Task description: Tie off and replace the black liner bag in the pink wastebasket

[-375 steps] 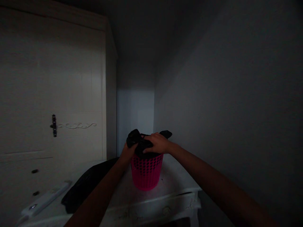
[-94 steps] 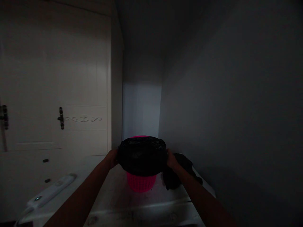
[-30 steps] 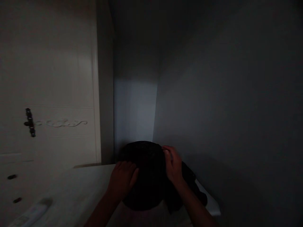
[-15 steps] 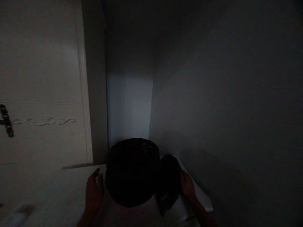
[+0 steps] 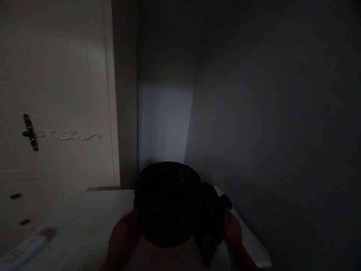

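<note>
A round container lined with a black bag stands on a white surface in dim light. Against its left side is my left hand, its fingers dark and partly hidden by the container. A loose black bag part bulges on the container's right side, with a small knot-like tuft at its upper right. My right hand has its fingers closed at the edge of that loose part.
A pale wardrobe with a dark handle rises at the left. A grey wall fills the right. A white bottle-like object lies at the lower left.
My left hand has moved right, onto the container's side. The view has shifted, so the wardrobe and the container appear farther right. A tuft of bag now shows above my right hand.
</note>
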{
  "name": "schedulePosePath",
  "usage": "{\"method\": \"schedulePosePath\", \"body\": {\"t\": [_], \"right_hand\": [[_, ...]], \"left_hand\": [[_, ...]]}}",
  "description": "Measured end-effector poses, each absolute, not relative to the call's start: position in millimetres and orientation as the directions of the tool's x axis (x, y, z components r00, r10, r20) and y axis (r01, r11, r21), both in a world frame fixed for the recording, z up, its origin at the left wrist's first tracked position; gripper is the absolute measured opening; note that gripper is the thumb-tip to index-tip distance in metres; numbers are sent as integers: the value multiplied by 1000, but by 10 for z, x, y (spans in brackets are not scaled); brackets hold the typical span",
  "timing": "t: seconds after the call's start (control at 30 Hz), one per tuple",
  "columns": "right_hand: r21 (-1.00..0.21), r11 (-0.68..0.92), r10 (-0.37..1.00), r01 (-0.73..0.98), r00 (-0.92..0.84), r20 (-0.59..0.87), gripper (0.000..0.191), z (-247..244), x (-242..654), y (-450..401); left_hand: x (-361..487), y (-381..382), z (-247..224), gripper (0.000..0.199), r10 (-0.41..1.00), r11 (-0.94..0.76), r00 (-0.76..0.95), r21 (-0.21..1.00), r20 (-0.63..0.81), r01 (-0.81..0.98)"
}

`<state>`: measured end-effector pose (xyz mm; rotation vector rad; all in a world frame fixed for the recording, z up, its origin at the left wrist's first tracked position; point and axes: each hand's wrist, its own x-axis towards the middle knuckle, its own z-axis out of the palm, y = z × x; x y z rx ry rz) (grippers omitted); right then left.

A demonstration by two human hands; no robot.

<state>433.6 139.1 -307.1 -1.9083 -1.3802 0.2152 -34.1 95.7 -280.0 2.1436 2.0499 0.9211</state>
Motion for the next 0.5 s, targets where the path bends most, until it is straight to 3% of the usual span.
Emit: {"method": "schedulePosePath", "body": {"t": [0.23,0.5], "right_hand": [[-656,-205,904,726,398,159,71,-2954,4289,1324],[-647,-207,908,734,390,152,69,-2889,4265,1281]], "left_hand": [[-308,908,-2730,36,929,-107,-66,436,364,893],[-332,914,-2727,35,926,-118,-53,421,373,899]]}}
